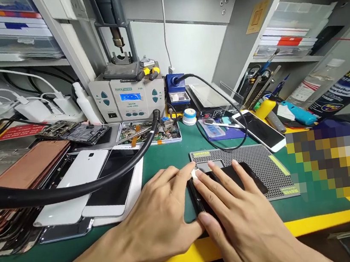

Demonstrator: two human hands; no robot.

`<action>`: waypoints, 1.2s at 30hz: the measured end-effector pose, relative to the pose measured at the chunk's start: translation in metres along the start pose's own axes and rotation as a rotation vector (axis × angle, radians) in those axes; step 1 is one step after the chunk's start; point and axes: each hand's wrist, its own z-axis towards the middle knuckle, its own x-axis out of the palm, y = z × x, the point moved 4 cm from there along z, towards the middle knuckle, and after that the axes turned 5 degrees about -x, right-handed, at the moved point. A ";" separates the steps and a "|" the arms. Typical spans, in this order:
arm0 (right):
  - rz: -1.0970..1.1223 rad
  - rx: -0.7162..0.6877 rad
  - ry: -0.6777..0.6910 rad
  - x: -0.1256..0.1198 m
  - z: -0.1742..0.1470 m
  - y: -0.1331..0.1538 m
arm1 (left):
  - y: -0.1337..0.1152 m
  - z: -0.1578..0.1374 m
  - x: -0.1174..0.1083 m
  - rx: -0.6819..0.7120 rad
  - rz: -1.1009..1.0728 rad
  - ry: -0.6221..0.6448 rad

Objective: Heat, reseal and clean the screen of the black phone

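A black smartphone (254, 176) lies face up near the front of the bench, its upper end resting on a grey perforated mat (270, 159). My right hand (237, 208) is spread flat across its dark glass, fingers apart. At the phone's left edge, my left hand (166, 209) has its index finger stretched to the upper corner, the other fingers curled and the thumb against the lower side. A small white piece (194, 174) shows under the left index fingertip, beside the right index finger; its kind cannot be made out. Most of the phone is hidden by my hands.
On the left lie white phones (72, 183) and stacked phone parts (46, 158), crossed by a thick black hose (105, 185) from the hot-air station (130, 96). A circuit-board tray (176, 138), a blue soldering station (176, 90) and a white phone (260, 130) stand behind. Bottles (306, 83) are at right.
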 end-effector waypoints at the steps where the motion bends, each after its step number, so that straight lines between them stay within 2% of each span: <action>1: 0.010 0.021 0.011 0.001 0.000 -0.002 | 0.001 0.000 0.001 -0.003 0.005 0.005; 9: -0.071 0.159 0.033 -0.001 -0.030 -0.034 | 0.004 -0.003 0.003 -0.042 0.053 0.034; 16: -0.170 0.225 0.063 -0.005 -0.050 -0.057 | 0.004 -0.004 0.003 0.001 0.127 -0.007; 19: -0.153 0.225 0.046 -0.006 -0.055 -0.052 | 0.005 -0.003 0.004 0.009 0.154 -0.020; 23: -0.089 0.179 0.002 -0.006 -0.051 -0.030 | 0.005 -0.002 0.005 0.022 0.160 -0.029; 30: 0.042 0.088 -0.174 0.017 -0.032 0.013 | 0.007 -0.002 0.005 0.062 0.188 -0.066; 32: 0.037 0.073 -0.178 0.020 -0.035 0.013 | 0.009 -0.002 0.006 0.058 0.193 -0.058; 36: 0.087 0.086 -0.070 0.009 -0.051 -0.002 | 0.012 -0.002 0.007 0.027 0.175 -0.040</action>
